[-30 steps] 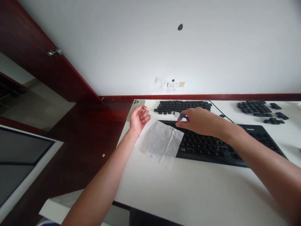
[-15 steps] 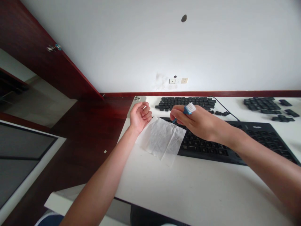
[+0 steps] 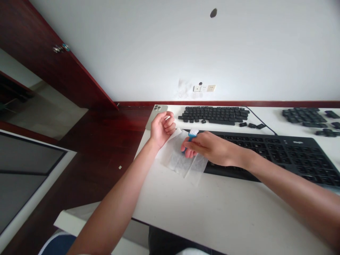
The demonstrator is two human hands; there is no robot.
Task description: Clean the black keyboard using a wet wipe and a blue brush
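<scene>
Between the fingers and thumb of my right hand (image 3: 203, 146) is a small blue brush (image 3: 193, 133), its white bristles pointing up. That hand is over a thin white tissue (image 3: 175, 164), which overlaps the left end of a black keyboard (image 3: 271, 147). My left hand (image 3: 162, 130) lies palm up at the tissue's upper left edge, fingers curled in, and I see nothing in it. Behind the keyboard sits a block of loose black keycaps (image 3: 215, 115).
A phone (image 3: 152, 115) lies at the desk's back left corner. More loose keycaps (image 3: 304, 116) are at the back right, and a cable (image 3: 261, 122) runs behind the keyboard. The white desk (image 3: 225, 209) ends at the left above a dark wood floor (image 3: 111, 141).
My right hand has moved left and slightly down with the brush, from above the keyboard to over the tissue. My left hand stays beside the tissue. The view has shifted slightly.
</scene>
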